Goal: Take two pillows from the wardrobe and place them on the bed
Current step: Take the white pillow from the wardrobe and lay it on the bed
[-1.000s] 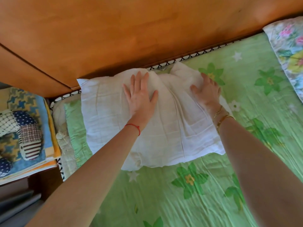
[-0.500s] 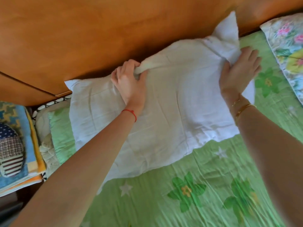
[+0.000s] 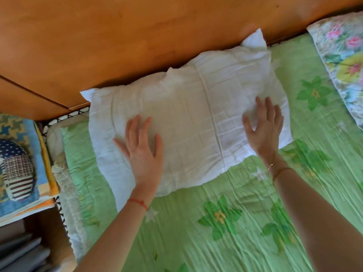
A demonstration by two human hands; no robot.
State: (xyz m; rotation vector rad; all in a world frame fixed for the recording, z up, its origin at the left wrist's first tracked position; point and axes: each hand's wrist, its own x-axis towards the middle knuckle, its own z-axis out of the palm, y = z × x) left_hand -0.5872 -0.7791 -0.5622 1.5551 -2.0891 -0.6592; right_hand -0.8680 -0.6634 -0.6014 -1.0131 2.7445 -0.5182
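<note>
The white pillow (image 3: 188,122) lies on the green floral bedsheet (image 3: 245,222), against the wooden headboard (image 3: 137,40) at twelve o'clock. Left hand (image 3: 143,152) and right hand (image 3: 263,128) rest flat on it, fingers spread, gripping nothing. It looks soft and light, best pinched at its corners.

The pillow (image 3: 188,122) is plain white, its case faintly creased in a grid of fold lines. Under it the bed sheet (image 3: 245,232) is light green, printed with darker green flowers with yellow centres and small white stars. At the far right a second pillow (image 3: 341,55) shows a pale floral print in pink, yellow and green. The wooden panel (image 3: 137,36) behind is a warm orange-brown. On the left wrist sits a red string bracelet (image 3: 138,202); on the right, thin gold bracelets (image 3: 278,172). At the left edge lies a stack of folded cloth (image 3: 29,193) in blue, yellow and orange, and on it a patchwork piece (image 3: 16,169) of navy polka dots, checks and stripes.
</note>
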